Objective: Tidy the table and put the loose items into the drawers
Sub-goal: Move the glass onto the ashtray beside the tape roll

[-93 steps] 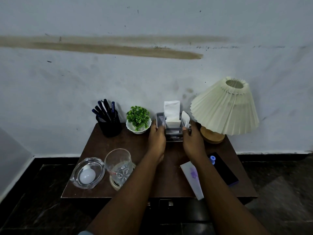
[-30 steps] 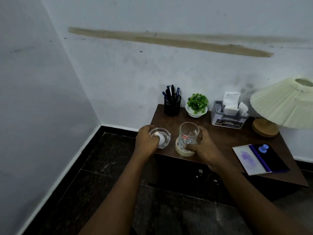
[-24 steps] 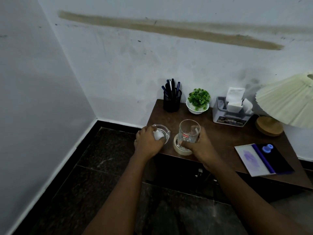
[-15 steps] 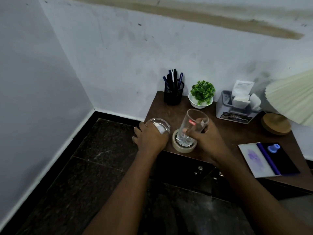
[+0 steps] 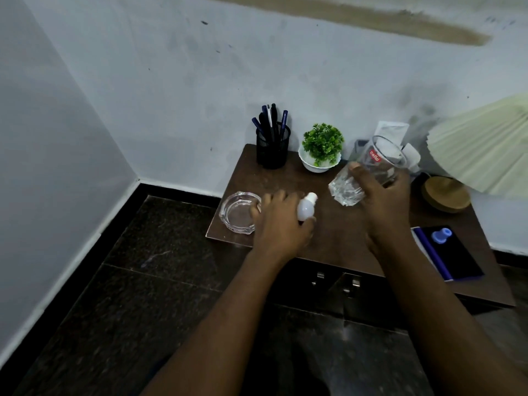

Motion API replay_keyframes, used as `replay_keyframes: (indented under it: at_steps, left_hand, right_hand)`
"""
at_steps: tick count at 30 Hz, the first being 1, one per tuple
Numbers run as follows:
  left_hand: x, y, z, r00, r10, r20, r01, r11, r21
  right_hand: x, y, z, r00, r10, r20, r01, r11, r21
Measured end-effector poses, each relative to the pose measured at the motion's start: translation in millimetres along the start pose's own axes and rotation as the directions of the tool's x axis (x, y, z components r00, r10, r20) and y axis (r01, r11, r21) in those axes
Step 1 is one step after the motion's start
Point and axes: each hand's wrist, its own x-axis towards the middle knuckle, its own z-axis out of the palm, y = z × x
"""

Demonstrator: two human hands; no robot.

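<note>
My left hand (image 5: pixel 281 224) holds a small white light bulb (image 5: pixel 306 207) just above the dark wooden table (image 5: pixel 328 241), right of the glass ashtray (image 5: pixel 239 212), which now has nothing in it. My right hand (image 5: pixel 383 201) grips a clear drinking glass (image 5: pixel 371 172) with a red label, lifted and tilted over the table's middle. The tape roll that lay under the glass is hidden. Two drawer handles (image 5: pixel 337 280) show below the table's front edge.
A black mesh pen holder (image 5: pixel 273 148), a small green plant in a white bowl (image 5: pixel 321 150) and a tissue box (image 5: pixel 405 155) line the back wall. A pleated lamp (image 5: pixel 485 150) stands at right. A notebook with a blue cap (image 5: pixel 445 252) lies near the front right.
My left hand has taken the bulb out of the ashtray and moved right. My right hand has lifted the glass off the tape roll and tilted it.
</note>
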Motion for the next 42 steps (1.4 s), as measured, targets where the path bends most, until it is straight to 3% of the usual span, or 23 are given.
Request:
replay_keyframes:
  at_steps: [5,13,17,20,23,27,30,34,38,42]
  left_hand:
    - [-1,32,27,0.998,0.033,0.049,-0.034,0.999,0.011]
    - [-11,51,54,0.99,0.056,0.128,-0.074,0.987,0.143]
    - [-10,49,50,0.988,0.051,0.143,-0.069,0.99,0.123]
    - [-1,36,34,0.995,0.017,0.102,-0.022,0.999,0.045]
    - [11,2,7,0.998,-0.051,-0.041,0.051,0.999,0.006]
    - [12,-63,-28,0.936,-0.317,-0.156,0.32,0.947,-0.005]
    - [11,-101,-45,0.912,-0.409,0.031,0.41,0.912,-0.031]
    - [12,-125,-58,0.881,-0.309,0.359,0.373,0.92,-0.122]
    - [12,-123,-50,0.868,-0.321,0.379,0.343,0.939,0.012]
    - [14,-126,-45,0.874,-0.319,0.368,0.328,0.944,0.038]
  right_hand:
    - [2,-4,-14,0.981,-0.153,-0.12,0.146,0.987,-0.06]
    - [8,2,-26,0.974,-0.215,-0.066,0.201,0.964,-0.176]
    - [7,1,-22,0.975,-0.216,-0.06,0.201,0.961,-0.191]
    - [5,1,-12,0.98,-0.19,-0.062,0.178,0.97,-0.167]
    - [4,0,-2,0.985,-0.17,-0.042,0.164,0.979,-0.122]
    - [3,2,16,0.994,-0.106,-0.006,0.106,0.994,0.018]
    - [-1,8,32,1.0,-0.005,0.023,0.001,0.987,0.163]
    - [-11,23,62,0.992,0.054,0.112,-0.071,0.986,0.149]
    - [-21,38,87,0.971,0.01,0.241,-0.016,1.0,0.021]
    - [-36,55,107,0.932,-0.044,0.36,0.077,0.994,-0.077]
